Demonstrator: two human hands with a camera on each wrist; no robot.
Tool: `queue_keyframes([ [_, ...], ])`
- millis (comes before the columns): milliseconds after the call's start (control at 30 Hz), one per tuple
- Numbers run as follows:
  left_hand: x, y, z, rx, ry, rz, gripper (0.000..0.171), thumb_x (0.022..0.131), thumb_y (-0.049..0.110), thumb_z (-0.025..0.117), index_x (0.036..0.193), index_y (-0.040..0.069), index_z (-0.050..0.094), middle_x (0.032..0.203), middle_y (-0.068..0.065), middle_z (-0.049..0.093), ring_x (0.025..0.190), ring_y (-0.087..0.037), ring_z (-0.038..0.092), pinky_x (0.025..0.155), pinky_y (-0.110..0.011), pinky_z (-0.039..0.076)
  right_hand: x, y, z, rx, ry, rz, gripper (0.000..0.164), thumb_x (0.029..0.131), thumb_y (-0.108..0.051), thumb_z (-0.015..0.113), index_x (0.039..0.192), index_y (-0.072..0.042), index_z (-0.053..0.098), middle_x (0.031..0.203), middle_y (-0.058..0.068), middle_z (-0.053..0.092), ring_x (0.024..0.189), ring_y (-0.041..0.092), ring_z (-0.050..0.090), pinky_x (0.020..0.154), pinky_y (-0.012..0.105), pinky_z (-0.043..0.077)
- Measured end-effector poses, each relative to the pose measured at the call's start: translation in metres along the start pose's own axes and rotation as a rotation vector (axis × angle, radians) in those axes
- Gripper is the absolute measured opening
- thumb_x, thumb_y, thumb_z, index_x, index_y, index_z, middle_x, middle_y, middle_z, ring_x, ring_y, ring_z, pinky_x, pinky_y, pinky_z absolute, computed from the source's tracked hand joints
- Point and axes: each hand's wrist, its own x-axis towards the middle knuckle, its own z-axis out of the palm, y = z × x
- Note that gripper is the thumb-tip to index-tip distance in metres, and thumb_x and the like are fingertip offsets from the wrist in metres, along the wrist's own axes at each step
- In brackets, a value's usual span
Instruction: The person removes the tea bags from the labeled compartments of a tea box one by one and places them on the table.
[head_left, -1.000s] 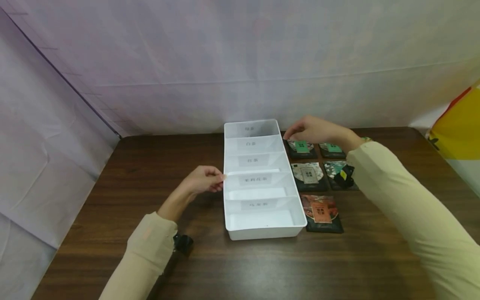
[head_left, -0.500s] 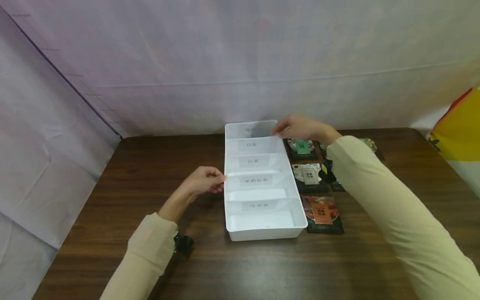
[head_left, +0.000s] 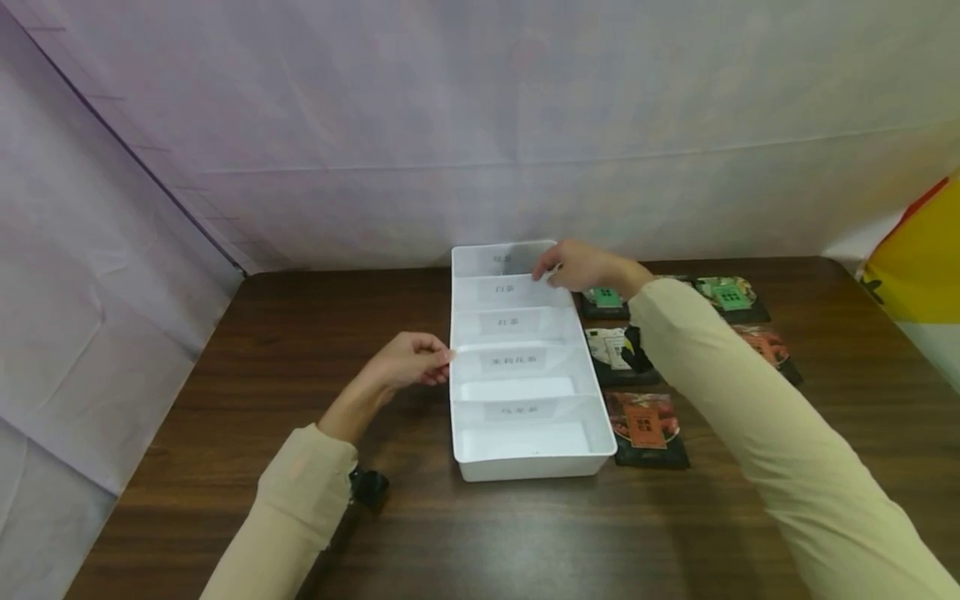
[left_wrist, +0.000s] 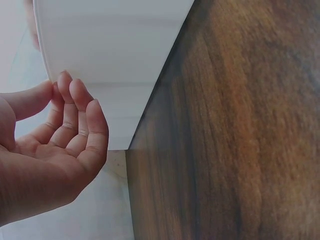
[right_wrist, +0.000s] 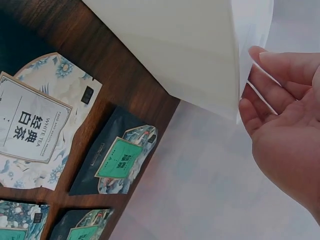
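A white divided storage box (head_left: 534,469) with several compartments lies lengthwise on the table, paper labels on its dividers. My left hand (head_left: 408,360) pinches the box's left rim between thumb and index finger; in the left wrist view the other fingers curl loosely beside the wall. Over the far right part of the box, my right hand (head_left: 585,265) reaches across the rim, fingertips near the divider between the two farthest compartments. In the right wrist view, its fingers (right_wrist: 262,87) look loosely bent at the rim; whether they touch the divider is unclear. No loose item shows in either hand.
Tea packets lie right of the box: an orange one (head_left: 645,425) in front, a white one (head_left: 609,346) behind it, green-labelled ones (head_left: 727,293) at the back, and another orange one (head_left: 765,343) partly behind my right sleeve. A pale curtain (head_left: 360,200) hangs behind the table.
My right hand has moved left from beside the box's far right rim to over the far compartments. My left hand keeps its pinch on the left rim, and the box stays almost in place.
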Motion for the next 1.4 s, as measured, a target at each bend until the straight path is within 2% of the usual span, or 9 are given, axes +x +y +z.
queue_keyframes([
  [300, -0.0009, 0.0010, -0.0005, 0.000, 0.004, 0.006, 0.011, 0.091, 0.003, 0.054, 0.087, -0.008, 0.055, 0.067, -0.005, 0.057, 0.059, -0.010, 0.054, 0.062, -0.027, 0.049, 0.0009, -0.0021, 0.0010, 0.001, -0.005, 0.039, 0.032, 0.087, 0.009, 0.044, 0.117, 0.007, 0.055, 0.127, 0.024, 0.045, 0.118, 0.035, 0.040, 0.094, 0.047, 0.038],
  [667, -0.0013, 0.0000, 0.0003, -0.005, 0.000, 0.018, 0.011, 0.091, 0.002, 0.054, 0.085, -0.007, 0.055, 0.065, -0.004, 0.056, 0.058, -0.010, 0.054, 0.061, -0.026, 0.049, 0.0033, 0.0026, 0.0023, -0.001, 0.012, 0.047, 0.032, 0.088, 0.008, 0.042, 0.116, 0.006, 0.056, 0.125, 0.023, 0.047, 0.108, 0.032, 0.045, 0.085, 0.044, 0.042],
  [933, -0.0017, 0.0000, -0.0003, -0.007, 0.004, 0.019, 0.011, 0.090, 0.002, 0.054, 0.085, -0.007, 0.055, 0.065, -0.004, 0.056, 0.058, -0.010, 0.055, 0.061, -0.027, 0.049, 0.0034, 0.0024, 0.0018, -0.068, -0.001, -0.005, 0.029, 0.087, 0.008, 0.044, 0.112, 0.009, 0.058, 0.125, 0.025, 0.048, 0.116, 0.036, 0.042, 0.093, 0.048, 0.038],
  [1400, -0.0028, 0.0002, 0.0018, 0.003, 0.005, 0.024, 0.011, 0.090, 0.002, 0.055, 0.084, -0.008, 0.056, 0.065, -0.005, 0.057, 0.059, -0.011, 0.055, 0.061, -0.028, 0.049, 0.0003, 0.0042, 0.0008, -0.014, 0.004, 0.073, 0.031, 0.089, 0.006, 0.041, 0.115, 0.006, 0.057, 0.125, 0.022, 0.046, 0.103, 0.030, 0.046, 0.082, 0.043, 0.042],
])
